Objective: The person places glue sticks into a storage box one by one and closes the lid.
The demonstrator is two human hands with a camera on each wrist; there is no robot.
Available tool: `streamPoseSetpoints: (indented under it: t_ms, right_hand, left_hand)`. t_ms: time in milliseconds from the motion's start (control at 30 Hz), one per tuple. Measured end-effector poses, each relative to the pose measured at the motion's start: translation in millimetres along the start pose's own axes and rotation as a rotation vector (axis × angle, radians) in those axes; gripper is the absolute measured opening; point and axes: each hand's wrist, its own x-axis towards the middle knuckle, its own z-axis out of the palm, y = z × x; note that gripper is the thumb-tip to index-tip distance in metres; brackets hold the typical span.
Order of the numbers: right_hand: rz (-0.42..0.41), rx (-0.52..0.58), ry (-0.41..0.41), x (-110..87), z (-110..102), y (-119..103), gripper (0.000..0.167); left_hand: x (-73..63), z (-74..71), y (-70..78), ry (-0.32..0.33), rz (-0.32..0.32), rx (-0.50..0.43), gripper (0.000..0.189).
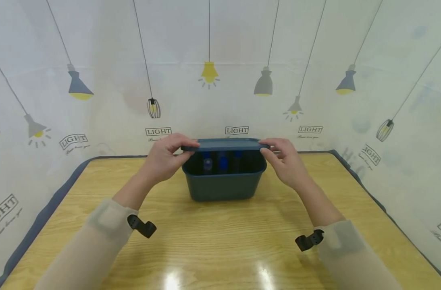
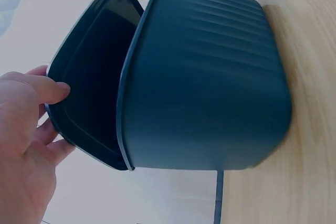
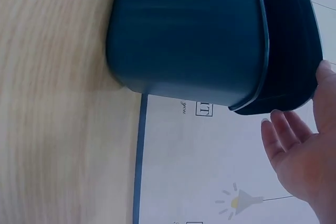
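A dark teal plastic storage box (image 1: 225, 187) stands on the table, and its matching lid (image 1: 227, 143) is tilted up over the rear of the opening. My left hand (image 1: 166, 157) pinches the lid's left end between thumb and fingers. At the other end my right hand (image 1: 286, 163) grips the lid the same way. Through the gap, several bottles with blue parts (image 1: 223, 162) show inside the box, partly in shadow. In the left wrist view the lid's underside (image 2: 89, 77) slants away from the box rim; the right wrist view shows the right fingers (image 3: 286, 135) at the lid's edge.
The wooden table (image 1: 220, 237) extends in front of the box and to both sides. Behind it hangs a pale cloth backdrop (image 1: 115, 80) printed with lamps, meeting the table along a dark blue edge. Each wrist carries a black strap-mounted device (image 1: 142, 226).
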Motion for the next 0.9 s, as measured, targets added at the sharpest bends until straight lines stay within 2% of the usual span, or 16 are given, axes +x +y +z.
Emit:
streamPoseSetpoints:
  t_ms: [200, 367, 467, 633, 900]
  right_hand:
    - [0.004, -0.036, -0.047, -12.7, 2.1, 4.8, 0.036]
    - [-0.005, -0.041, -0.074, -22.8, 7.6, 12.6, 0.031]
    - [-0.015, -0.043, -0.089, -27.0, 11.3, 16.9, 0.030]
    - [-0.026, -0.053, -0.095, -32.3, 17.7, 24.7, 0.029]
    - [-0.009, -0.051, -0.065, -37.3, 24.7, 30.8, 0.031]
  left_hand:
    - [-14.8, 0.0, -5.9, -0.087, -0.078, 0.040, 0.026]
    - [-28.3, 5.2, -9.8, -0.112, -0.019, 0.110, 0.025]
    - [-35.7, 9.4, -11.9, -0.114, 0.023, 0.148, 0.024]
    - [-44.4, 15.9, -14.2, -0.108, 0.051, 0.165, 0.023]
    - [-49.1, 24.0, -19.2, -0.034, 0.066, 0.163, 0.019]
